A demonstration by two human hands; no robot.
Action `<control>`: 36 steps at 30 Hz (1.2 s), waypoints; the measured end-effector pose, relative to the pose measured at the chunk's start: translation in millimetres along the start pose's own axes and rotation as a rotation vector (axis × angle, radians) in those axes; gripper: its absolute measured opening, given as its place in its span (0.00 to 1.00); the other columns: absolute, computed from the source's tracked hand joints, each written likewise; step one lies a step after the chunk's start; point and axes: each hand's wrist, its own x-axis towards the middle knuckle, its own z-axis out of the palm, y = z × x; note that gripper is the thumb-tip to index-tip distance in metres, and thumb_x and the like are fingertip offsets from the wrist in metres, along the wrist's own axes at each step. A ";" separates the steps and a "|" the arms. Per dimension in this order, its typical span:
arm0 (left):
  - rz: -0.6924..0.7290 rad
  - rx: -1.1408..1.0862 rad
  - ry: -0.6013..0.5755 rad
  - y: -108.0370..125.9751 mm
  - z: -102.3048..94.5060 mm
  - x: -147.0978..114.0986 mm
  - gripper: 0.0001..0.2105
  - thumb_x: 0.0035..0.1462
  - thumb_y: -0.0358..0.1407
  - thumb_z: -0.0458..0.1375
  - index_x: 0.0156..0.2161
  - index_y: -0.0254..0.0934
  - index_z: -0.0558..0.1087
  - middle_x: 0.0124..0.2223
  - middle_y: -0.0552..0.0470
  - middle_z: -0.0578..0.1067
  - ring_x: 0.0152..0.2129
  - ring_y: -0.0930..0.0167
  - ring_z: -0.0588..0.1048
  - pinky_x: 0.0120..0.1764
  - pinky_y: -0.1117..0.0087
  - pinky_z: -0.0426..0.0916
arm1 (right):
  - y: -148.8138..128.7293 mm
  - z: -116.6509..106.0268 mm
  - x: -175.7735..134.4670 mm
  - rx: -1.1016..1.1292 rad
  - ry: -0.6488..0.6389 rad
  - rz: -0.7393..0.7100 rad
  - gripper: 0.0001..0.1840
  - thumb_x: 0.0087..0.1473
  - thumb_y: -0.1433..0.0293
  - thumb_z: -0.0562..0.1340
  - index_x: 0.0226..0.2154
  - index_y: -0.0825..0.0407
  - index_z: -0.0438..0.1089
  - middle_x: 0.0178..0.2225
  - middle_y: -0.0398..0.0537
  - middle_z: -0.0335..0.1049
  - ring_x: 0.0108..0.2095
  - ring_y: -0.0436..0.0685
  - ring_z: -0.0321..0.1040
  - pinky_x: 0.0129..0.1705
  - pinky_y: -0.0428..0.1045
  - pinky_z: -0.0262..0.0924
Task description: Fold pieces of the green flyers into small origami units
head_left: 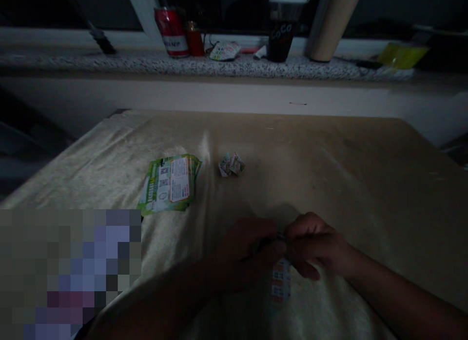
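My left hand (256, 247) and my right hand (318, 245) meet low in the view, fingertips pinched together. Between them is a small dark thing, mostly hidden by the fingers and too dim to name. Just below the fingers shows a pale paper strip (281, 284) printed with orange and blue blocks; whether the hands hold it or it lies on the cloth, I cannot tell. Farther off rests a small folded piece of printed paper (231, 164). A stack of green printed sheets (168, 184) lies to its left.
A cream cloth (329, 159) covers the table. Along the speckled windowsill (226, 67) behind stand a red can (171, 32), an orange lighter-like object (195, 39), a black cup (281, 41) and a tan tube (334, 25). The lower left corner is pixelated.
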 end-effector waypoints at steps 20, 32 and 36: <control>-0.119 0.302 -0.072 -1.0 -1.6 6.9 0.18 0.67 0.37 0.46 0.24 0.37 0.60 0.20 0.59 0.58 0.17 0.76 0.58 0.24 0.71 0.49 | -0.9 5.8 1.3 -0.212 0.148 0.075 0.12 0.47 0.67 0.67 0.19 0.56 0.71 0.11 0.38 0.64 0.09 0.42 0.51 0.10 0.40 0.44; -0.414 -0.209 0.036 -5.1 1.7 9.3 0.19 0.64 0.44 0.51 0.24 0.36 0.61 0.21 0.60 0.56 0.19 0.77 0.55 0.22 0.74 0.51 | -0.5 5.1 0.7 -0.217 0.174 -0.065 0.14 0.50 0.67 0.68 0.18 0.56 0.70 0.12 0.38 0.63 0.10 0.42 0.51 0.13 0.41 0.42; -0.355 -0.224 -0.017 -6.2 -2.8 7.7 0.19 0.65 0.47 0.51 0.26 0.36 0.64 0.23 0.60 0.57 0.20 0.76 0.56 0.23 0.75 0.52 | -2.5 2.0 -0.1 -0.154 0.164 -0.087 0.15 0.49 0.68 0.68 0.17 0.55 0.70 0.12 0.38 0.63 0.10 0.43 0.51 0.12 0.42 0.43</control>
